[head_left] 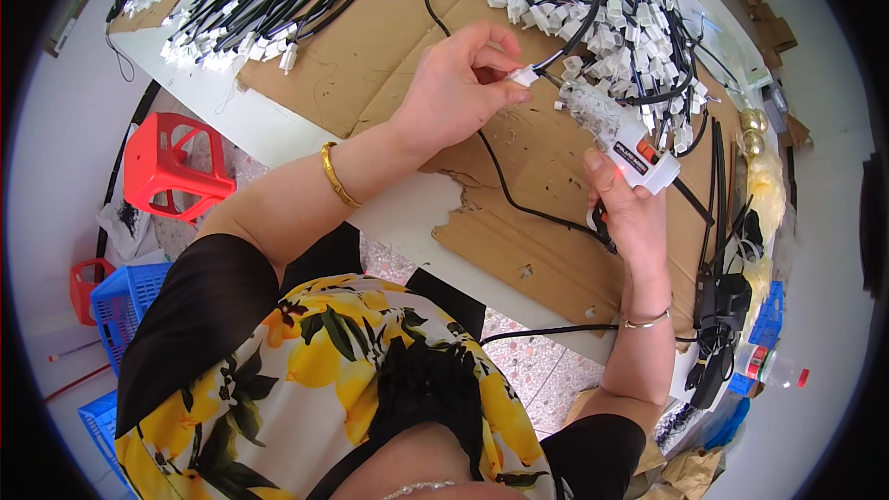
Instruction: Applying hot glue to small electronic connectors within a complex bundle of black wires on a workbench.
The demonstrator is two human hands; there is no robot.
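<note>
Over the cardboard-covered table, my left hand (452,83) pinches a white plastic connector (524,76) at the end of a black cable (583,35). My right hand (632,213) is wrapped around a white glue gun (619,130) with an orange switch. Stringy, clear residue coats the gun's front. Its nozzle points toward the connector, very close to it; whether they touch I cannot tell. Just beyond the gun lies a heap of black cables with white connectors (639,46).
More bundled cables with white connectors (245,37) cover the table's far left. Brown cardboard (528,167) lies on the white tabletop, with a black cord (505,187) across it. A power strip with plugs (720,306) sits at the right edge. Red stool (176,162) and blue crate (130,301) stand left.
</note>
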